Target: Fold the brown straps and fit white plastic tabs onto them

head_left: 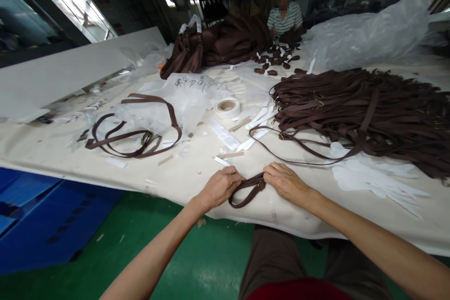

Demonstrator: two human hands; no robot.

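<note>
Between my two hands a brown strap [242,201] lies folded in loops near the table's front edge, a brass-coloured buckle showing on it. My left hand [221,186] grips the left end of the folds, fingers closed. At the other end, my right hand [285,183] pinches the strap beside the buckle. Just beyond my hands lie a white strip [222,161] and a roll of white tape [227,108]. A large pile of brown straps [337,103] spreads to the right, one strap trailing from it toward my right hand.
White gloves [372,173] lie right of my right hand. Loose brown straps [140,144] and clear plastic bags [186,96] are at left. Brown bags [225,42] and small bundled straps [279,58] sit farther back, near a seated person [285,16]. Blue boxes [52,215] stand below the table.
</note>
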